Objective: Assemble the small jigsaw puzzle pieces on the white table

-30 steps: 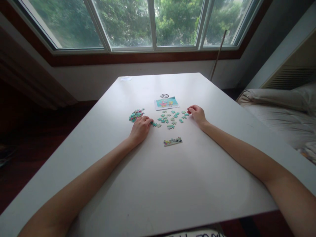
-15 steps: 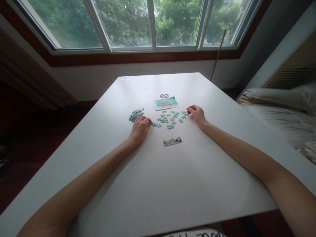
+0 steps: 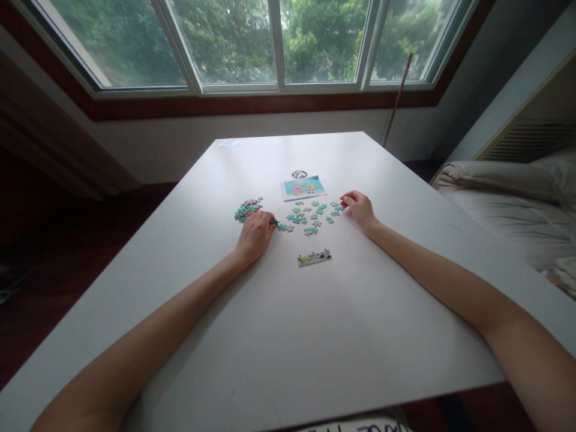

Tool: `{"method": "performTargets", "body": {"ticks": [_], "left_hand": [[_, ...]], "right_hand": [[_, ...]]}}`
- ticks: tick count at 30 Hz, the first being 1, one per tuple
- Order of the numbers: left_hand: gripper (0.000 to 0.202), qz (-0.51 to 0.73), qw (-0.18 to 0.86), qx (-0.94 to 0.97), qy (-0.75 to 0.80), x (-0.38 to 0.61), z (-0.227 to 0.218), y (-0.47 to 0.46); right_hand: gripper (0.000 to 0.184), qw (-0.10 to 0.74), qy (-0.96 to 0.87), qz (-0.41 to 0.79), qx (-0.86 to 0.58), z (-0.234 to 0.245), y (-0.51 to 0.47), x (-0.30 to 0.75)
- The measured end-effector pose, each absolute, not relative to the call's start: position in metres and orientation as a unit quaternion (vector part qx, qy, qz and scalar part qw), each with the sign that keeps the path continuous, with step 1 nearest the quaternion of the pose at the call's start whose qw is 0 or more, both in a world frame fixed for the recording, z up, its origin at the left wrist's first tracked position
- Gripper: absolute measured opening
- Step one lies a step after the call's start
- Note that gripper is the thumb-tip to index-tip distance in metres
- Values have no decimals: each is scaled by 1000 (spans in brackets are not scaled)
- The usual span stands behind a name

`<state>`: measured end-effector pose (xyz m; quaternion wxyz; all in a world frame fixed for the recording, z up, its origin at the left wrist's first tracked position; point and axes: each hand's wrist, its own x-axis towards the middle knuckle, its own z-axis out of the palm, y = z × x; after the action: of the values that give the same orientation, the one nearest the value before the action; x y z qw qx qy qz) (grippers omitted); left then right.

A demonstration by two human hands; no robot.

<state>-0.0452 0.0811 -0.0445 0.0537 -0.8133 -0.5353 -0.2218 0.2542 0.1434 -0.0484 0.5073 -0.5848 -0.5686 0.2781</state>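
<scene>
My left hand (image 3: 257, 233) rests beside a heap of jigsaw puzzle pieces (image 3: 246, 210), its thumb and fingers pinched on a dark green puzzle piece (image 3: 273, 222). Across the scattered teal pieces (image 3: 297, 210), my right hand (image 3: 359, 207) lies at their right edge with fingertips drawn together. Whatever those fingertips hold, if anything, is too small to make out; teal pieces lie right by them. Nearer to me is a joined strip of puzzle pieces (image 3: 314, 258) with a straight lower edge.
A picture sheet (image 3: 303, 188) with cartoon figures lies behind the pieces, and a dark-rimmed oval item (image 3: 299, 174) sits beyond it. Everything rests on a white table (image 3: 288, 336). A stick (image 3: 398, 99) leans by the window, and a cushioned seat (image 3: 490, 198) stands at right.
Both hands stay almost where they were. The left fingers shift very slightly around the dark green piece; the other pieces look unmoved.
</scene>
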Motion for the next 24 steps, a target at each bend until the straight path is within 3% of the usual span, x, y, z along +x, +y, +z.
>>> {"method": "performTargets", "body": {"ticks": [24], "left_hand": [[14, -211, 67, -813, -539, -44, -41, 78]], "right_hand": [[13, 503, -573, 274, -587, -46, 142, 254]]}}
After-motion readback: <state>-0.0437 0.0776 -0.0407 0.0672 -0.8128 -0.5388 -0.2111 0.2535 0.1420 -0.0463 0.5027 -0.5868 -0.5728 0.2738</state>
